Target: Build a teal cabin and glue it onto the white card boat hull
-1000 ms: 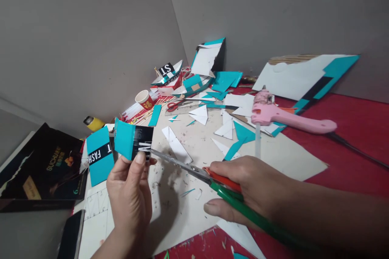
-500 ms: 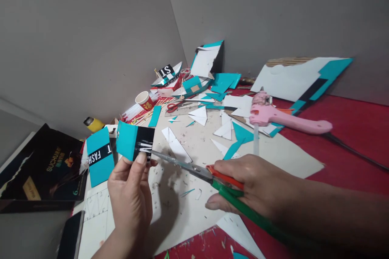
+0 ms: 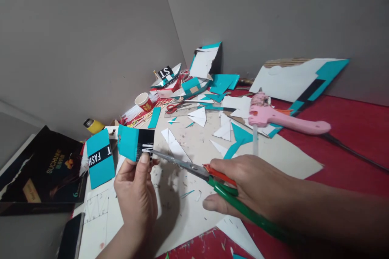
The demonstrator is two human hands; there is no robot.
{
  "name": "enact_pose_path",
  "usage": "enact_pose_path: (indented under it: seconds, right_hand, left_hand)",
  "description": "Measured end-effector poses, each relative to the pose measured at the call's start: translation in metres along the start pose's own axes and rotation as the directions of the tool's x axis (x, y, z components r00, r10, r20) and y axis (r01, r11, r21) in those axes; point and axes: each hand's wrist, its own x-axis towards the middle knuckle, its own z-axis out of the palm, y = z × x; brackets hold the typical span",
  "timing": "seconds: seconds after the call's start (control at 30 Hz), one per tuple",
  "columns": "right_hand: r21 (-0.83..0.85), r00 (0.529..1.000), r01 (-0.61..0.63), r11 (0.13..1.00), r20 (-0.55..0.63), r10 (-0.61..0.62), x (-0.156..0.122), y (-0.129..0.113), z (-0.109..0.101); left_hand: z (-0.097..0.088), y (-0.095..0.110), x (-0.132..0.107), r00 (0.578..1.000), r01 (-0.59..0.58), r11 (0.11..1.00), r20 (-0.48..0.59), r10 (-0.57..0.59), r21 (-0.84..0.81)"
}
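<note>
Pinched between the thumb and fingers of my left hand point(image 3: 136, 182) is a small teal and black piece of cardboard point(image 3: 129, 142) with white lettering at its right end. My right hand point(image 3: 243, 186) grips scissors point(image 3: 225, 194) with one orange and one green handle. Their blades point left, and the tips meet the black end of the cardboard beside my left thumb. Whether the blades are closed on it I cannot tell. Left of my left hand lies a larger teal panel point(image 3: 100, 174) with a black lettered band. Cut scraps point(image 3: 173, 143) lie beyond the scissors.
A pink hot glue gun point(image 3: 291, 121) stands at the right, its cord trailing right. At the back are small cardboard boats point(image 3: 193, 87), a paper cup point(image 3: 143, 102), red-handled scissors point(image 3: 173, 108) and thin sticks. A black box point(image 3: 39, 170) is at the left.
My left hand and the cardboard have shifted slightly right. My right hand and the scissors have moved a little left, their tips still at the black end.
</note>
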Motion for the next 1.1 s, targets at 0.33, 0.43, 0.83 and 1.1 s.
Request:
enact_pose_path:
  seconds: [0.33,0.43,0.83,1.1]
  right_hand:
    - [0.019,0.999,0.052,0.998,-0.008,-0.052,0.002,0.007,0.003]
    - [0.017,0.997,0.062,0.998,-0.035,-0.061,0.002,0.008,0.002]
    - [-0.041,0.998,0.03,0.999,-0.05,-0.032,0.0,0.004,-0.008]
    - [-0.055,1.0,0.001,0.998,-0.002,-0.001,0.001,-0.003,-0.011]
  left_hand:
    - [0.0,0.004,-0.004,0.997,0.061,0.997,0.041,-0.059,-0.053]
    - [0.0,0.007,-0.003,0.994,0.089,0.994,0.069,-0.085,-0.058]
    - [-0.004,0.01,0.004,0.986,0.127,0.991,0.113,-0.122,-0.035]
    - [-0.005,0.003,0.003,0.996,-0.017,1.0,0.082,0.017,-0.003]
